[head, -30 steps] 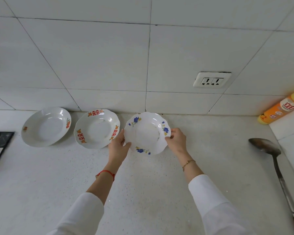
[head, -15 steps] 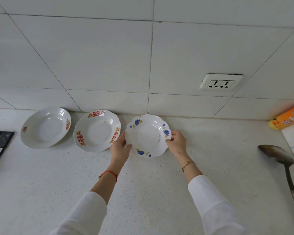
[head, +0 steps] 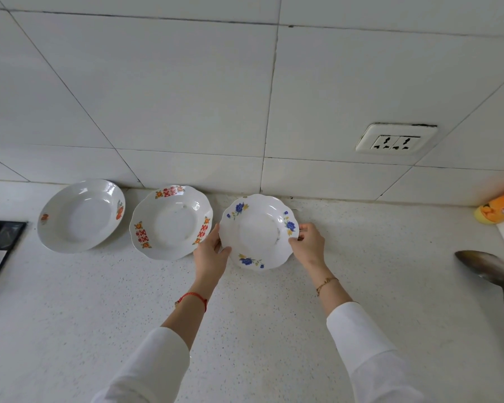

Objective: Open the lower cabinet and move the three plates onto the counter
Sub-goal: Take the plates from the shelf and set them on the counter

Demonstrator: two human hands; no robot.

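Head view: I watched the left hand and right hand grip opposite rims of a scalloped white plate with blue flowers, low on the speckled counter by the wall, beside two orange-patterned plates (both untouched).

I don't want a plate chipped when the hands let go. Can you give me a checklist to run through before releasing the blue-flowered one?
1. Both hands on the blue-flowered plate: left hand and right hand grip opposite rims: ok.
2. Plate fully resting on the counter: cannot tell.
3. Clear of the red-patterned plate: a small gap shows: ok.
4. Clear of the wall: rim sits short of it: ok.
5. All three plates up, counting the orange-flowered plate: ok.
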